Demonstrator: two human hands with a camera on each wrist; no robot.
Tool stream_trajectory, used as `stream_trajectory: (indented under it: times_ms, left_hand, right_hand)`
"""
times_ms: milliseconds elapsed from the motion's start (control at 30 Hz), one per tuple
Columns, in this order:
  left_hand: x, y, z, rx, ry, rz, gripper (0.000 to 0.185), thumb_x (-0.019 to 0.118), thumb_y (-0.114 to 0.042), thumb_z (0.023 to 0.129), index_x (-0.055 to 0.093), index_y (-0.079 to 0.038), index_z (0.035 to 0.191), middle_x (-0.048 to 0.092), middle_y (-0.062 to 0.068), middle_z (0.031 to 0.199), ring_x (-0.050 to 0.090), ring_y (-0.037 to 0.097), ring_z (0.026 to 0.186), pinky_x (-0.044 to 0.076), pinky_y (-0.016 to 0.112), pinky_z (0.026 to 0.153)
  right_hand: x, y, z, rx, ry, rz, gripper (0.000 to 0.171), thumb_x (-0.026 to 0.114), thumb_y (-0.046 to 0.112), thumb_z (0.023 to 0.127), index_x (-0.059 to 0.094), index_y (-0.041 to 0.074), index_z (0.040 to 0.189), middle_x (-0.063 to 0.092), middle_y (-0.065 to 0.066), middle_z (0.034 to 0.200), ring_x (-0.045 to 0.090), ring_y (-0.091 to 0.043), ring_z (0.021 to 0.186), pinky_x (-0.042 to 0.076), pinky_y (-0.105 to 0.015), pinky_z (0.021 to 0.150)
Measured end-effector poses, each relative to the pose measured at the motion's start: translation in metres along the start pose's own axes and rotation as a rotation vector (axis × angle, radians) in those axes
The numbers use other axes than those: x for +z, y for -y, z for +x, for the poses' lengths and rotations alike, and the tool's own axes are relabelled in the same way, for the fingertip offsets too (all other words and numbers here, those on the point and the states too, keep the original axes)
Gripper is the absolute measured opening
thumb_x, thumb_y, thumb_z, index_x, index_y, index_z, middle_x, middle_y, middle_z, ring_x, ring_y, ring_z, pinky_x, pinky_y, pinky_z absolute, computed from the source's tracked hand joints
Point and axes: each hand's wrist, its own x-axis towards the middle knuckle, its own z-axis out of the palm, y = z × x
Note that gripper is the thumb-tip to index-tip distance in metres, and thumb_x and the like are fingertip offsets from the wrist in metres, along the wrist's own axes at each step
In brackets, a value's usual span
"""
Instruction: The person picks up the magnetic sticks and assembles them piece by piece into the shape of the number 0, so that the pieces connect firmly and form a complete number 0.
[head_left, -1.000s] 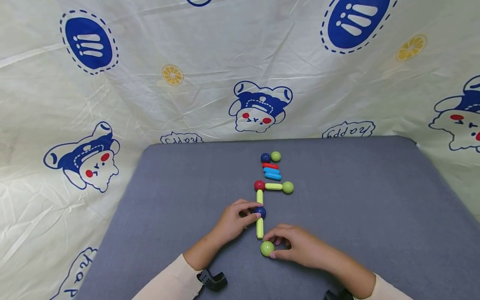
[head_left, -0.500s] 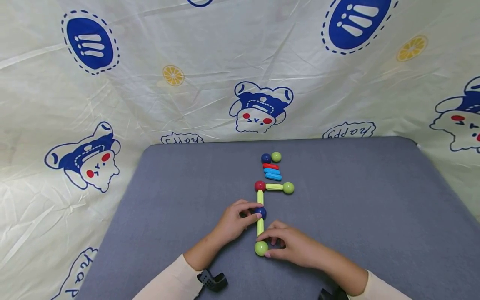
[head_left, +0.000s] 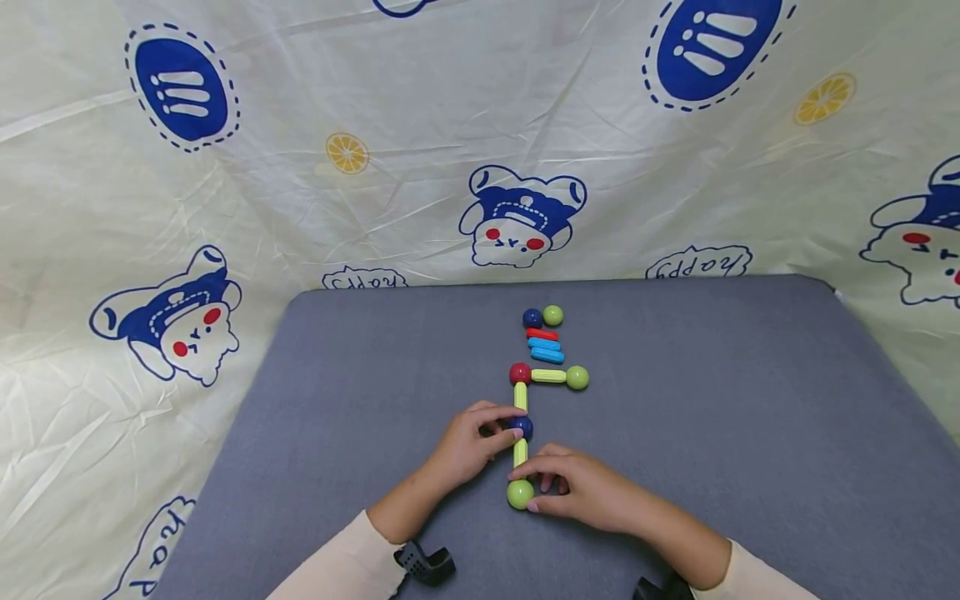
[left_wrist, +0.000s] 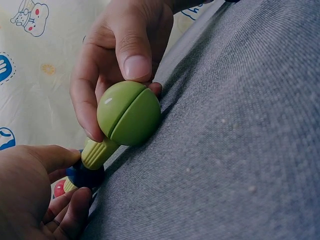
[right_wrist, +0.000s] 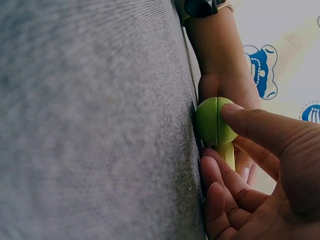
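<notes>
On the grey mat [head_left: 712, 400] lies a chain of toy sticks and balls. My left hand [head_left: 471, 442] pinches the dark blue ball [head_left: 522, 427] in the middle of the chain. Below it a yellow-green stick [head_left: 519, 452] runs to a green ball [head_left: 519, 493], which my right hand [head_left: 577, 487] holds between thumb and fingers against the stick's end. In the left wrist view the green ball [left_wrist: 129, 114] sits on the ribbed stick [left_wrist: 96, 152]. The right wrist view shows my forefinger on the ball [right_wrist: 215, 121]. Farther up, a red ball [head_left: 519, 372] joins a sideways stick [head_left: 548, 376] ending in another green ball [head_left: 577, 377].
Beyond the chain lie a red stick [head_left: 542, 334] and two blue sticks [head_left: 545, 349], then a blue ball [head_left: 532, 317] and a green ball [head_left: 552, 315]. A printed cream sheet [head_left: 300, 167] hangs behind and around the mat.
My right hand has moved the green ball left and up, from beside the lower stick's end onto it. The left hand has stayed on the blue ball.
</notes>
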Motion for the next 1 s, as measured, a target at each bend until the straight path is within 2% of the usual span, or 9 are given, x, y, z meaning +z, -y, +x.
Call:
stream_trajectory:
  times_ms: [200,600,800,1000]
  left_hand:
    - [0.001,0.001,-0.001,0.0,-0.003,-0.014,0.025,0.072,-0.03,0.095,0.075,-0.025,0.119,0.063,0.0,0.099,0.055,0.006,0.059,0.051,0.022,0.056]
    - [0.002,0.001,0.0,0.004,-0.006,-0.009,0.025,0.072,-0.031,0.095,0.075,-0.025,0.119,0.062,-0.001,0.097,0.054,0.007,0.059,0.05,0.022,0.056]
    - [0.001,0.002,0.0,0.004,-0.007,-0.007,0.025,0.072,-0.031,0.095,0.075,-0.025,0.119,0.062,-0.001,0.097,0.055,0.006,0.06,0.05,0.022,0.056]
    - [0.0,0.002,0.0,0.005,-0.01,0.004,0.026,0.072,-0.031,0.094,0.075,-0.025,0.119,0.062,0.0,0.098,0.055,0.006,0.059,0.05,0.022,0.056]
  right_hand:
    - [0.001,-0.007,0.001,-0.023,0.005,0.032,0.032,0.072,0.036,0.094,0.071,0.027,0.124,0.065,0.008,0.107,0.054,0.001,0.079,0.05,-0.02,0.072]
    - [0.002,-0.013,0.001,-0.029,-0.001,0.063,0.032,0.072,0.036,0.094,0.071,0.025,0.124,0.064,0.007,0.101,0.055,0.0,0.08,0.05,-0.021,0.072]
    - [0.001,-0.011,0.002,-0.02,0.004,0.084,0.035,0.074,0.038,0.092,0.071,0.025,0.125,0.062,0.003,0.097,0.056,-0.006,0.082,0.05,-0.021,0.07]
    - [-0.001,-0.01,0.004,-0.017,-0.026,0.163,0.039,0.074,0.033,0.093,0.07,0.016,0.127,0.064,-0.004,0.101,0.058,-0.005,0.083,0.051,-0.022,0.072]
